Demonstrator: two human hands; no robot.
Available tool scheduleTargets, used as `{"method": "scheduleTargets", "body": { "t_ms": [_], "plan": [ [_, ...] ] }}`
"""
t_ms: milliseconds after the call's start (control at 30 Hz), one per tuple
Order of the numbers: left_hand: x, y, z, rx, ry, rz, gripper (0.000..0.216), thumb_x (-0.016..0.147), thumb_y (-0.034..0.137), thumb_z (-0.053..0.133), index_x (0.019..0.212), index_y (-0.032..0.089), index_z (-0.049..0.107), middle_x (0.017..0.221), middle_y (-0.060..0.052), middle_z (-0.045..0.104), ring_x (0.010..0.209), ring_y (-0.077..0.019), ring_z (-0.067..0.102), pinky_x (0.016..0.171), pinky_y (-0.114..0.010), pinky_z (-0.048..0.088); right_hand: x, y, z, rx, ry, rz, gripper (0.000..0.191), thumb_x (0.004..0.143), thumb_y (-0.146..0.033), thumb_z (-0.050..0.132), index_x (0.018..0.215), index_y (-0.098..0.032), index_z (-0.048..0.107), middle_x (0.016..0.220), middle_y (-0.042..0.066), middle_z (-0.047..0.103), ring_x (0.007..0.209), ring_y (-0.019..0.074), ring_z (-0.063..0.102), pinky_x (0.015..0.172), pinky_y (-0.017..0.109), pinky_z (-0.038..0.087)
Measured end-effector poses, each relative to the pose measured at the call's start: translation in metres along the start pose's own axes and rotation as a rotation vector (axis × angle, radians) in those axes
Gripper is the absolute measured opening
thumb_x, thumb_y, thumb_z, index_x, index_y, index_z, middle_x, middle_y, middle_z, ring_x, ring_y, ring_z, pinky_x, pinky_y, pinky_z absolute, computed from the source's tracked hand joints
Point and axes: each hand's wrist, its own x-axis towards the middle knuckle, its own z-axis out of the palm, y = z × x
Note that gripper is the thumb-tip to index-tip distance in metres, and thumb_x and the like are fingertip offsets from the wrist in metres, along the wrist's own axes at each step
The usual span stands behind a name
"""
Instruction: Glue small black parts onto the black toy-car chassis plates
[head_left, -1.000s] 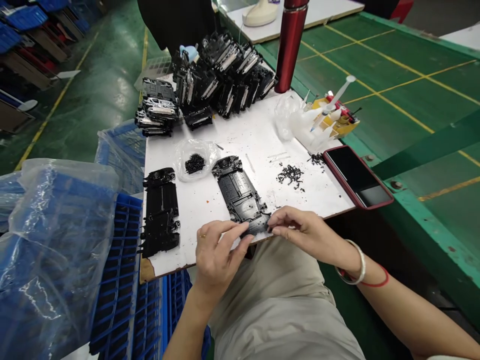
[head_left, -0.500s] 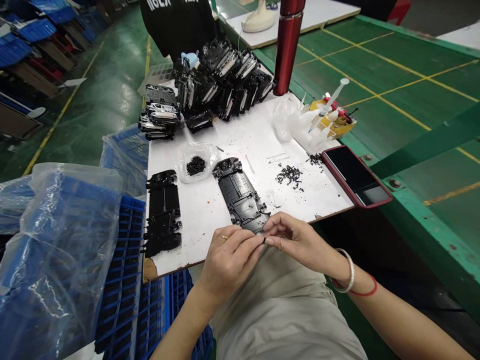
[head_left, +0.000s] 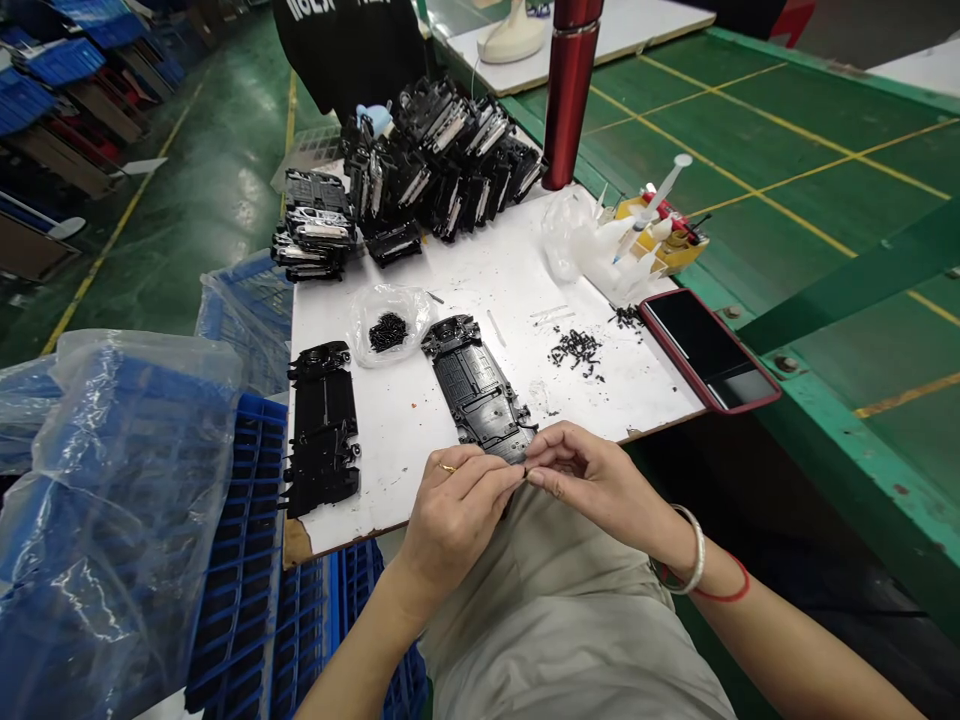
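My left hand (head_left: 457,515) and my right hand (head_left: 592,485) meet at the table's near edge, thumbs and fingers pinched together. A tiny black part (head_left: 526,476) shows between the fingertips; its kind is too small to make out. Just beyond my fingers lies a black plastic toy-car chassis (head_left: 476,385), its near end partly hidden by my hands. Another black chassis (head_left: 322,430) lies flat at the table's left edge. Small black pieces (head_left: 576,348) are scattered to the right, and more fill a clear plastic bag (head_left: 360,345) between the two chassis.
Stacked black chassis parts (head_left: 442,160) crowd the back of the white table (head_left: 405,450). A red flask (head_left: 570,110), a yellow box of glue bottles (head_left: 675,245) and a phone (head_left: 709,350) line the right side. Blue crates (head_left: 255,500) stand at left; a person in black (head_left: 352,50) is behind.
Both hands stay pinched together at nearly the same spot, with only slight finger movement. The whole view has shifted a little; the chassis and loose pieces keep their places.
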Motion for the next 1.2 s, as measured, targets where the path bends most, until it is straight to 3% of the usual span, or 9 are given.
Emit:
{"method": "scheduleTargets", "body": {
  "t_ms": [200, 367, 700, 800, 933, 1000, 1200],
  "plan": [
    [0.0, -0.002, 0.006, 0.036, 0.024, 0.033, 0.013, 0.085, 0.009, 0.063, 0.094, 0.019, 0.066, 0.082, 0.0, 0.073, 0.08, -0.014, 0.062, 0.076, -0.029, 0.047, 0.003, -0.002, 0.005, -0.009, 0.114, 0.025, 0.012, 0.081, -0.027, 0.065, 0.091, -0.02, 0.063, 0.083, 0.002, 0.068, 0.079, 0.0152, 0.065, 0.071, 0.028, 0.053],
    [-0.002, -0.003, 0.01, 0.058, 0.018, 0.114, 0.017, 0.084, 0.009, 0.065, 0.098, 0.018, 0.065, 0.086, -0.002, 0.074, 0.083, -0.0157, 0.063, 0.076, -0.03, 0.048, 0.003, 0.001, 0.005, 0.03, 0.133, 0.057, 0.011, 0.078, -0.026, 0.064, 0.087, -0.019, 0.064, 0.081, 0.002, 0.067, 0.077, 0.0149, 0.064, 0.071, 0.028, 0.053],
    [-0.003, 0.0, 0.016, 0.009, 0.022, 0.076, 0.017, 0.082, 0.007, 0.066, 0.097, 0.017, 0.065, 0.085, -0.001, 0.074, 0.083, -0.0145, 0.061, 0.077, -0.029, 0.046, -0.005, 0.002, 0.01, -0.164, 0.346, -0.025, 0.007, 0.081, -0.023, 0.059, 0.083, -0.022, 0.066, 0.078, 0.001, 0.068, 0.069, 0.0147, 0.062, 0.061, 0.026, 0.05],
    [-0.001, -0.001, 0.017, 0.023, 0.025, 0.04, 0.015, 0.083, 0.007, 0.065, 0.094, 0.018, 0.066, 0.083, 0.0, 0.073, 0.081, -0.0145, 0.06, 0.078, -0.029, 0.046, -0.002, 0.003, -0.005, -0.342, 0.475, -0.121, 0.01, 0.086, -0.023, 0.057, 0.089, -0.023, 0.067, 0.081, 0.001, 0.068, 0.07, 0.0158, 0.061, 0.062, 0.028, 0.05],
    [0.002, -0.008, 0.016, 0.052, 0.021, -0.011, 0.013, 0.084, 0.009, 0.063, 0.094, 0.018, 0.066, 0.083, -0.001, 0.072, 0.081, -0.0155, 0.06, 0.079, -0.03, 0.046, 0.002, 0.007, -0.029, -0.815, 0.588, -0.321, 0.024, 0.092, -0.018, 0.047, 0.107, -0.021, 0.066, 0.1, 0.009, 0.067, 0.096, 0.0234, 0.059, 0.085, 0.038, 0.049],
    [0.003, -0.012, 0.015, 0.069, 0.014, -0.018, 0.012, 0.085, 0.01, 0.063, 0.094, 0.018, 0.065, 0.083, -0.001, 0.071, 0.081, -0.0156, 0.061, 0.079, -0.031, 0.045, 0.003, 0.012, -0.032, -0.929, 0.566, -0.375, 0.026, 0.093, -0.016, 0.046, 0.11, -0.018, 0.064, 0.108, 0.012, 0.064, 0.104, 0.0254, 0.056, 0.09, 0.041, 0.047],
    [0.013, -0.025, 0.014, 0.095, -0.025, 0.024, 0.008, 0.086, 0.013, 0.063, 0.092, 0.018, 0.065, 0.084, 0.0, 0.072, 0.084, -0.0158, 0.062, 0.082, -0.031, 0.043, 0.001, 0.026, -0.008, -0.916, 0.394, -0.421, 0.019, 0.091, -0.028, 0.059, 0.108, -0.019, 0.06, 0.099, 0.008, 0.066, 0.092, 0.023, 0.059, 0.079, 0.037, 0.046]
  ]
}}
